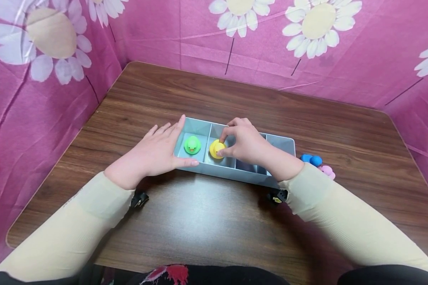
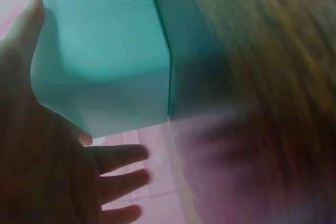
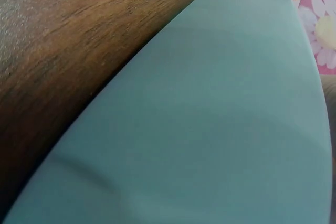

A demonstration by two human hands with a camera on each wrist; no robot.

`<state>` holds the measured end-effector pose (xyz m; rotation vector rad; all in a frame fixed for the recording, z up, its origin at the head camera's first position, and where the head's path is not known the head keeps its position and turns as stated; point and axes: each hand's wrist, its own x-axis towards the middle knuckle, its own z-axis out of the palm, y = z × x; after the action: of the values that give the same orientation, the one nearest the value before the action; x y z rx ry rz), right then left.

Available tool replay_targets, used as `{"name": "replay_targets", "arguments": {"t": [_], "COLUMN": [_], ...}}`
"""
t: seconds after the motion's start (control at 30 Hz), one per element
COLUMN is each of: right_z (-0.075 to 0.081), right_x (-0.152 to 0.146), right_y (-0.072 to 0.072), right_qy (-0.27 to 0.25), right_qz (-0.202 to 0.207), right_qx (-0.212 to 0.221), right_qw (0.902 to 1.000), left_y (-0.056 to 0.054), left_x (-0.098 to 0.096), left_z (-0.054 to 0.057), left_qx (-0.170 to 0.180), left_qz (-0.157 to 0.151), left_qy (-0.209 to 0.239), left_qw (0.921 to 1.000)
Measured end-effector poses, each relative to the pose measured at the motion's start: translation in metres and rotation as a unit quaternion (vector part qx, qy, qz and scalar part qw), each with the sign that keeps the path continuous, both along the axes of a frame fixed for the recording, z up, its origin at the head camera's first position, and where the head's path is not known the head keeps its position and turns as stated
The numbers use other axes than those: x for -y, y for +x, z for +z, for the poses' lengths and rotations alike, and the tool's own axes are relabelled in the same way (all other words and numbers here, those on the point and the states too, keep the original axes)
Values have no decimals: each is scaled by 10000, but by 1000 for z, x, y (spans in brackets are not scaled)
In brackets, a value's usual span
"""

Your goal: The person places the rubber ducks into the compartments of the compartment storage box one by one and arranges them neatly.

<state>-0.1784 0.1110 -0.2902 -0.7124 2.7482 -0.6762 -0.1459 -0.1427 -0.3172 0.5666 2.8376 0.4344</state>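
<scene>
Table (image 1: 178, 87): we see brown wood grain, rounded far corners and a pale patch of light (image 1: 198, 209) toward the near side.
Cloth (image 1: 199, 55): we see it pink and creased, beyond the far, left and right edges.
Flowers (image 1: 320, 21): we see white petals, cream centres, thin dark stems (image 1: 230, 56).

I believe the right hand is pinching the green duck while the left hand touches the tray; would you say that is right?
Not quite: the head view shows the right hand pinching the yellow duck, not the green duck. The left hand does touch the tray.
</scene>
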Motion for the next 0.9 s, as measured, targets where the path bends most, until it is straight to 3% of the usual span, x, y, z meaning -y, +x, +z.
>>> {"name": "replay_targets", "arguments": {"t": [0.33,0.9], "right_z": [-2,-3], "right_x": [2,2], "right_y": [0,-1], "right_qy": [157,302], "right_qz": [20,18], "right_qx": [-117,-115], "right_qw": [9998,9995], "left_y": [0,-2], "left_x": [1,1], "left_z": [-2,-3], "left_qx": [380,514], "left_qz": [131,156], "left_qy": [209,278], "left_qw": [9990,9982]}}
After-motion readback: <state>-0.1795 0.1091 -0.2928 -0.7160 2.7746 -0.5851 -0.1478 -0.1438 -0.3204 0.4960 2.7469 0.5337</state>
